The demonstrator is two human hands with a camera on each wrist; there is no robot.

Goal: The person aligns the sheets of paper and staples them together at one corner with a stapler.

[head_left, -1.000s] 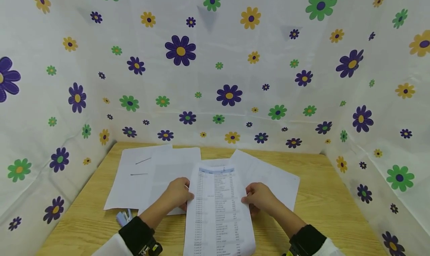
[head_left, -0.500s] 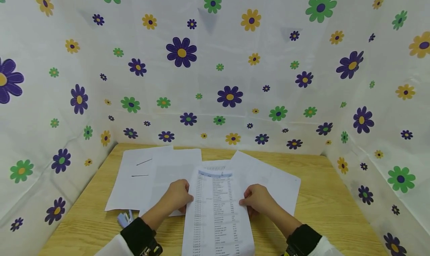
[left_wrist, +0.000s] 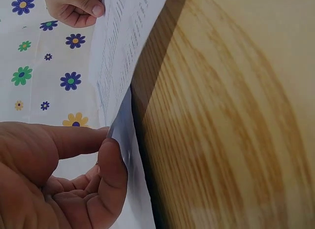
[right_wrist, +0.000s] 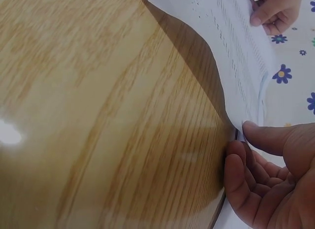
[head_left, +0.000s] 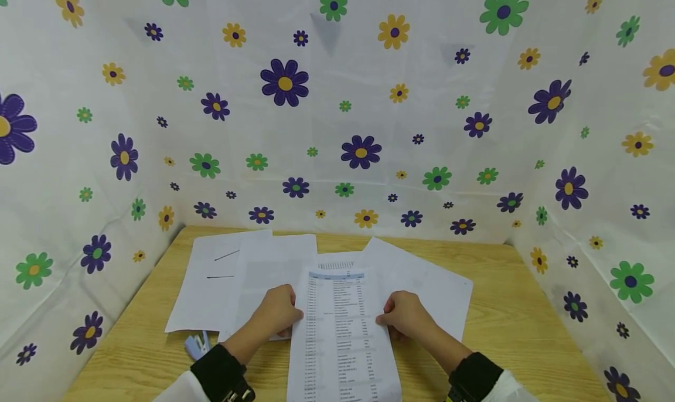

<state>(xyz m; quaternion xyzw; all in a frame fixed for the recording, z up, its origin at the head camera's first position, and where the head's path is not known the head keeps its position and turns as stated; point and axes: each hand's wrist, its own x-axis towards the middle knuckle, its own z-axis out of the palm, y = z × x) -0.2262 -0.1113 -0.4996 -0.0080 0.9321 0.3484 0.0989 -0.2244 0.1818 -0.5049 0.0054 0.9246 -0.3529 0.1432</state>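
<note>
A printed sheet of paper with a blue header band and columns of small text is held between both hands. My left hand pinches its left edge between thumb and curled forefinger, as the left wrist view shows of the same hand. On the opposite edge my right hand pinches the paper; in the right wrist view this hand has its thumb on top and fingers curled beneath. The sheet is lifted off the table there and bends slightly. Its lower end runs out of the head view.
Behind the left hand lie two overlapping white sheets, one with two dark strokes. Another white sheet lies angled at right. A further sheet shows behind the held one. A light blue stapler-like object sits by the left wrist on the wooden table.
The top of the held sheet has dropped a little, exposing a row of marks on the sheet behind it. Both hands keep their pinch and have barely moved.
</note>
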